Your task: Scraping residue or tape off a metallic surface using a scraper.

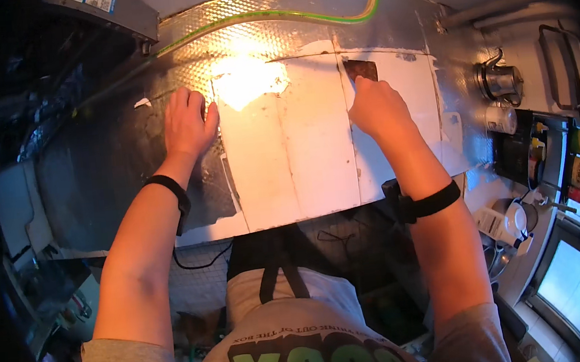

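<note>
My left hand (188,124) rests on the worktop, fingers slightly apart and curved, near the boundary between a dark, bare metal area (111,190) and white peeling panels (257,156). My right hand (377,108) is closed on a dark, flat blade like a scraper (361,68), at a seam in the white covering; its handle is hidden by my fingers. A small white scrap (143,103) lies left of my left hand. Bright glare covers the dimpled metal between my hands.
A green-edged hose (269,16) runs along the back below a steel housing (120,13). At right are a metal kettle (502,80), a white container (500,119), a black rack (563,71), pots (511,220) and a lit screen (571,280). A cable (204,264) hangs beneath the worktop.
</note>
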`<act>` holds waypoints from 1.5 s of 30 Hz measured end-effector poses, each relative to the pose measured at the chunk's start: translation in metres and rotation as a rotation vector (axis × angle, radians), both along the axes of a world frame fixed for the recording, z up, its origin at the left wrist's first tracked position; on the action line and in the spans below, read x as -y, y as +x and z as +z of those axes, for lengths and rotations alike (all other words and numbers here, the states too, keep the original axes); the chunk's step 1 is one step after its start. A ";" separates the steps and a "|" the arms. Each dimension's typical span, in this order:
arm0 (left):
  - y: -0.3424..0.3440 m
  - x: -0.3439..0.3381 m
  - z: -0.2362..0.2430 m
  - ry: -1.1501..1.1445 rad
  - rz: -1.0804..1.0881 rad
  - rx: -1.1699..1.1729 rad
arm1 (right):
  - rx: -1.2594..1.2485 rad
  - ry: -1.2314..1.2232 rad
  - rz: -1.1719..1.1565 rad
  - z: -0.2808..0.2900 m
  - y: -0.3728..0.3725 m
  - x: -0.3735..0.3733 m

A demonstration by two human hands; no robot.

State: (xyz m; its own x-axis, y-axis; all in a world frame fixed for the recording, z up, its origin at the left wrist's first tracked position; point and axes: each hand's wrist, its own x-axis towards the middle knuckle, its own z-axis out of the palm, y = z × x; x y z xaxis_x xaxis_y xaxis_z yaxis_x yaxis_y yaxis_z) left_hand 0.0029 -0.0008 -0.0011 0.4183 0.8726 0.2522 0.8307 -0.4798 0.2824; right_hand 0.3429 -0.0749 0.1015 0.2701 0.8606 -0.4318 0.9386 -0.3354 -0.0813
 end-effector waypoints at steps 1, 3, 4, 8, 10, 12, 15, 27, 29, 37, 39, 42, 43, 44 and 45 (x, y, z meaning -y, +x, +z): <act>-0.001 0.001 0.000 -0.027 0.007 -0.005 | 0.009 0.011 -0.012 0.002 -0.003 0.003; -0.002 0.007 0.004 -0.084 0.020 -0.020 | 0.022 0.030 -0.037 0.006 -0.011 0.016; -0.001 0.006 0.005 -0.069 0.015 -0.017 | 0.011 0.028 -0.034 0.004 -0.009 0.013; 0.001 0.002 0.001 -0.039 0.012 -0.011 | -0.009 0.041 -0.014 0.001 -0.003 -0.001; 0.000 0.000 0.002 -0.033 0.016 -0.007 | -0.009 0.022 -0.024 0.004 -0.006 -0.005; 0.001 0.001 0.005 -0.028 0.012 0.008 | -0.005 -0.040 -0.065 0.006 -0.009 -0.001; 0.002 0.001 0.003 -0.044 0.012 -0.012 | 0.004 -0.025 -0.064 -0.006 -0.004 -0.010; -0.003 0.003 0.002 -0.051 0.018 -0.005 | 0.011 -0.123 -0.045 0.016 -0.005 -0.015; -0.001 0.002 0.003 -0.058 0.003 0.024 | 0.039 -0.101 -0.011 0.010 -0.002 -0.008; -0.001 0.001 0.002 -0.064 0.014 0.002 | 0.078 -0.009 0.003 -0.002 0.003 0.005; 0.002 0.001 0.005 -0.068 0.018 0.005 | 0.076 -0.017 0.004 -0.005 0.005 -0.001; 0.000 0.002 0.003 -0.061 0.015 0.014 | 0.072 -0.027 0.046 0.003 0.005 -0.008; 0.000 0.002 0.003 -0.059 0.011 0.023 | 0.084 -0.025 0.053 0.003 0.005 -0.005; 0.001 0.002 0.005 -0.058 0.007 0.032 | 0.096 -0.022 0.059 0.003 0.004 0.000; 0.000 0.004 0.006 -0.057 0.006 0.037 | 0.104 -0.020 0.069 0.002 0.003 0.003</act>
